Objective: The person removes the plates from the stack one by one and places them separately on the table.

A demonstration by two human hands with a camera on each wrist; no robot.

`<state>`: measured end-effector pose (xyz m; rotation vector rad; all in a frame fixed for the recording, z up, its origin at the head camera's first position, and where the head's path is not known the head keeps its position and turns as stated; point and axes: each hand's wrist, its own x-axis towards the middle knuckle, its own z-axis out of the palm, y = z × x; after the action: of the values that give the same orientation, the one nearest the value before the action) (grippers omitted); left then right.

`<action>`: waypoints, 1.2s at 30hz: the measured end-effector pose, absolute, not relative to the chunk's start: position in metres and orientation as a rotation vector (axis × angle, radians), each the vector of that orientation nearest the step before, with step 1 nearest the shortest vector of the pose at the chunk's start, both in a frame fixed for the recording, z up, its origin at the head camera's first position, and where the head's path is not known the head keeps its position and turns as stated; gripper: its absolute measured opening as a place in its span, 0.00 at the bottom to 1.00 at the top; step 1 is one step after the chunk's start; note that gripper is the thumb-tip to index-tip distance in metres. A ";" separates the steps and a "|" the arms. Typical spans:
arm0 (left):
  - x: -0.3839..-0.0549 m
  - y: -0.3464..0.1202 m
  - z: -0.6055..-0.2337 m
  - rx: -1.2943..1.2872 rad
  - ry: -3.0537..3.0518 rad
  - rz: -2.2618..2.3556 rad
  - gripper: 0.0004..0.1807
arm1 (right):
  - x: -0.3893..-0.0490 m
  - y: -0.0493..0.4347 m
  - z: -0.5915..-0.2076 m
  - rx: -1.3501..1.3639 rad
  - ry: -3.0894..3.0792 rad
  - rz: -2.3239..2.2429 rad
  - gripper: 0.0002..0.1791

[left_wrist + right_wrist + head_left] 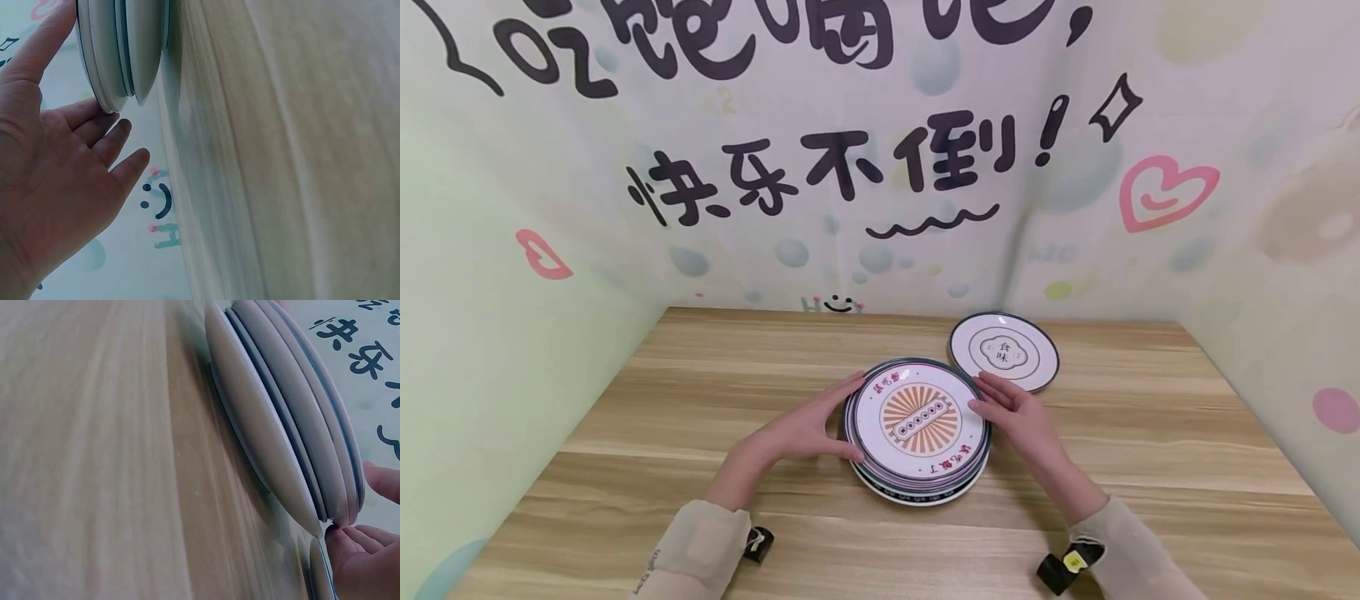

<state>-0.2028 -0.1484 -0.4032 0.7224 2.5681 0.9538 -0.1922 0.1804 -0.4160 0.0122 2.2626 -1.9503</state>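
A stack of several round plates (921,421) sits on the wooden table; the top one is white with a dark rim, an orange sunburst and red characters. At the stack's left edge my left hand (808,429) touches the rim, thumb and fingers spread apart. In the left wrist view, this hand (69,156) has its fingers loosely extended beside the plates' rims (122,50). My right hand (1018,417) rests against the right edge, fingers fairly straight. The right wrist view shows its fingertips (359,540) at the lower end of the stacked plates (287,419).
Another white plate (1003,372) with a dark rim and black characters lies behind the stack to the right, close to the right fingertips. The wooden table (715,375) meets a printed wall covering (850,275) at the back and the sides.
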 end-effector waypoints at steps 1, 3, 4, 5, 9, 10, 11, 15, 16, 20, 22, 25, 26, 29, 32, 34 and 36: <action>-0.203 -0.148 -0.403 0.721 2.567 0.953 0.61 | -0.192 0.180 -0.416 0.005 2.268 -1.948 0.36; -0.203 -0.149 -0.403 0.719 2.564 0.956 0.61 | -0.192 0.178 -0.417 -0.011 2.278 -1.945 0.35; -0.203 -0.149 -0.404 0.725 2.564 0.959 0.61 | -0.193 0.178 -0.417 -0.017 2.287 -1.943 0.35; -0.203 -0.149 -0.404 0.729 2.563 0.963 0.61 | -0.193 0.177 -0.417 -0.026 2.297 -1.940 0.35; -0.203 -0.149 -0.404 0.746 2.559 0.975 0.60 | -0.194 0.176 -0.418 -0.050 2.346 -1.913 0.34; -0.203 -0.149 -0.404 0.747 2.558 0.975 0.60 | -0.194 0.176 -0.417 -0.053 2.357 -1.908 0.34; -0.203 -0.149 -0.404 0.749 2.557 0.976 0.60 | -0.195 0.176 -0.418 -0.053 2.370 -1.898 0.34; -0.203 -0.149 -0.404 0.738 2.558 0.969 0.60 | -0.195 0.176 -0.417 -0.051 2.399 -1.874 0.31; -0.203 -0.149 -0.404 0.733 2.557 0.969 0.60 | -0.195 0.175 -0.417 -0.050 2.408 -1.870 0.31; -0.203 -0.148 -0.404 0.728 2.564 0.961 0.60 | -0.194 0.177 -0.416 -0.039 2.441 -1.840 0.28; -0.203 -0.148 -0.404 0.727 2.566 0.956 0.60 | -0.194 0.178 -0.416 -0.030 2.456 -1.821 0.27; -0.203 -0.148 -0.404 0.725 2.572 0.946 0.60 | -0.195 0.179 -0.416 -0.023 2.466 -1.804 0.26; -0.203 -0.148 -0.404 0.723 2.573 0.944 0.60 | -0.196 0.180 -0.416 -0.021 2.466 -1.803 0.26; -0.203 -0.148 -0.404 0.721 2.573 0.945 0.60 | -0.197 0.182 -0.416 -0.006 2.470 -1.800 0.25; -0.203 -0.148 -0.404 0.718 2.568 0.955 0.60 | -0.197 0.186 -0.414 0.011 2.463 -1.807 0.25; -0.203 -0.147 -0.404 0.716 2.566 0.960 0.60 | -0.197 0.189 -0.412 0.018 2.467 -1.808 0.25; -0.203 -0.147 -0.404 0.712 2.566 0.965 0.60 | -0.196 0.193 -0.411 0.021 2.452 -1.820 0.25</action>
<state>-0.2029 -0.1473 -0.4040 0.7125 2.5664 0.9647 -0.1961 0.1928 -0.4106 0.0208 2.4516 -1.8204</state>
